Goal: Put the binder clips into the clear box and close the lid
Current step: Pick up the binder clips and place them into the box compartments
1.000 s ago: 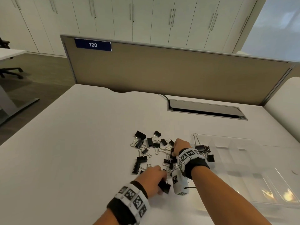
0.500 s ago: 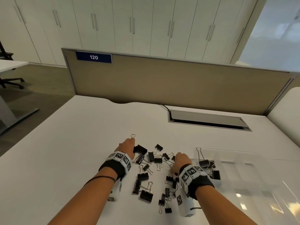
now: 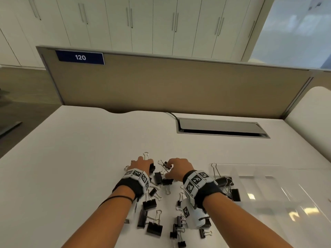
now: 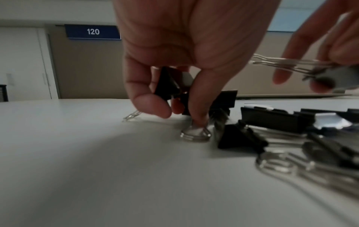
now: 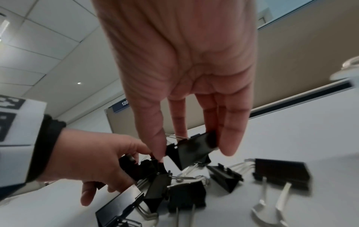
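Binder clips [image 3: 154, 228], black, apparently metal, wire-handled.

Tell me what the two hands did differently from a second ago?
The left hand left the near edge of the pile, reached to its far side and now pinches a black clip there. The right hand slid a little farther from the person and lifted another clip off the desk. The clear box on the right stayed put with its few clips inside; most clips lie loose as before.
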